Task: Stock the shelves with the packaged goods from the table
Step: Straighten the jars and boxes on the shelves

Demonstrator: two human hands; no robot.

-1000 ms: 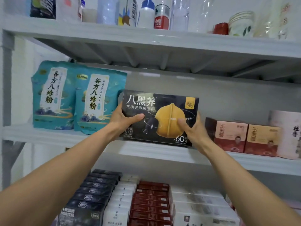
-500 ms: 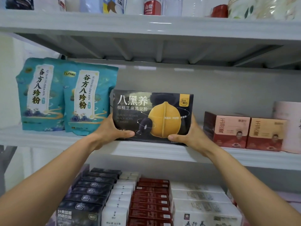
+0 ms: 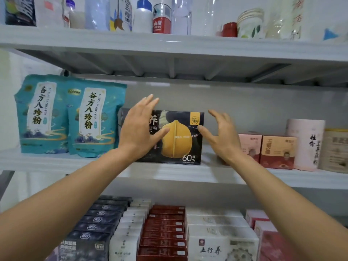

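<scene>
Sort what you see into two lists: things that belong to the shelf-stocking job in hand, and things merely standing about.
Job in hand: black box; left hand; right hand; middle shelf.

Standing about: teal pouches; pink-and-red boxes; top-shelf bottles; stacked boxes below.

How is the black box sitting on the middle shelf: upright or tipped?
Upright. The black box rests flat on the middle shelf, print level; the left hand and right hand are open.
</scene>
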